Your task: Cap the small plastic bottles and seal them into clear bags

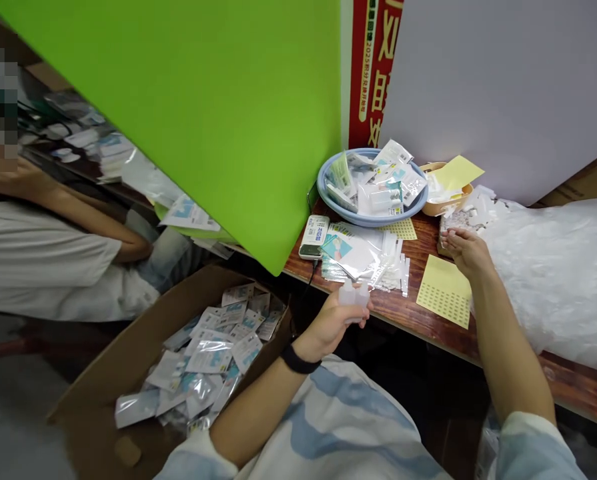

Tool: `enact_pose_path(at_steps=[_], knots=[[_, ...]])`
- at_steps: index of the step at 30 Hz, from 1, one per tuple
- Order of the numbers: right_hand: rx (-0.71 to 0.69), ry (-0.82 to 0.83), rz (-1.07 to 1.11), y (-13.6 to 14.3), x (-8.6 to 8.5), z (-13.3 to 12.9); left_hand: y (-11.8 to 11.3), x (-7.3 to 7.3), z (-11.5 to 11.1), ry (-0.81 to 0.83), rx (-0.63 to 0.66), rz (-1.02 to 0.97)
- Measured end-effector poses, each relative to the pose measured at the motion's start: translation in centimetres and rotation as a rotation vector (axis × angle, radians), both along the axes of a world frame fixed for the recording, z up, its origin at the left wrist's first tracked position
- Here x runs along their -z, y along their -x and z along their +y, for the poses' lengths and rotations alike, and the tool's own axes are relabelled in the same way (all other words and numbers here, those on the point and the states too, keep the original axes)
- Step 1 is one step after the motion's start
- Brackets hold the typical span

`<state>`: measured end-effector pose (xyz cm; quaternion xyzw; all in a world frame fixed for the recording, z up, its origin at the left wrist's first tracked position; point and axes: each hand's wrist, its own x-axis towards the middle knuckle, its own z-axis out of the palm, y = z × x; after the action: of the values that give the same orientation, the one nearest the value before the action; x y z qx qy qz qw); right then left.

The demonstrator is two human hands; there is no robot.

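Two small translucent white bottles (pixel 354 297), side by side, are in my left hand (pixel 335 319), whose fingers wrap round them in front of the table's edge. My right hand (pixel 465 252) reaches over the table at the edge of a small box of little white pieces (pixel 462 221); its fingertips are pressed together, and what they hold, if anything, is too small to make out. Between my hands lie flat clear bags with a printed card (pixel 353 250). A yellow sheet of small round stickers (pixel 444 291) lies just below my right hand.
A blue basin (pixel 348 215) of packed bags stands at the back, beside a tan basket (pixel 434 207). A white device (pixel 314 237) lies left of the cards. Big plastic bag (pixel 558 267) at right. Cardboard box (pixel 178 293) of packets at lower left. Green panel (pixel 218 100); another person's arm (pixel 93 217) beyond.
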<state>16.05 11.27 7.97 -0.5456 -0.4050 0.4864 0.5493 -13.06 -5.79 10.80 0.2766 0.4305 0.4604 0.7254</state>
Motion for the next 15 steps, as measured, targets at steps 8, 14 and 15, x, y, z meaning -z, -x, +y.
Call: enact_pose_path(at_steps=[8, 14, 15], knots=[[-0.175, -0.129, -0.041, 6.3, -4.3, -9.6, -2.0, -3.3, 0.6, -0.251, -0.007, 0.227], [-0.273, -0.492, -0.461, 10.3, -7.9, -17.0, -1.7, -5.1, -0.9, -0.475, -0.018, 0.339], [-0.289, -0.519, -0.444, 10.7, -8.2, -17.6, -1.6, -5.2, -1.2, -0.479, -0.019, 0.325]])
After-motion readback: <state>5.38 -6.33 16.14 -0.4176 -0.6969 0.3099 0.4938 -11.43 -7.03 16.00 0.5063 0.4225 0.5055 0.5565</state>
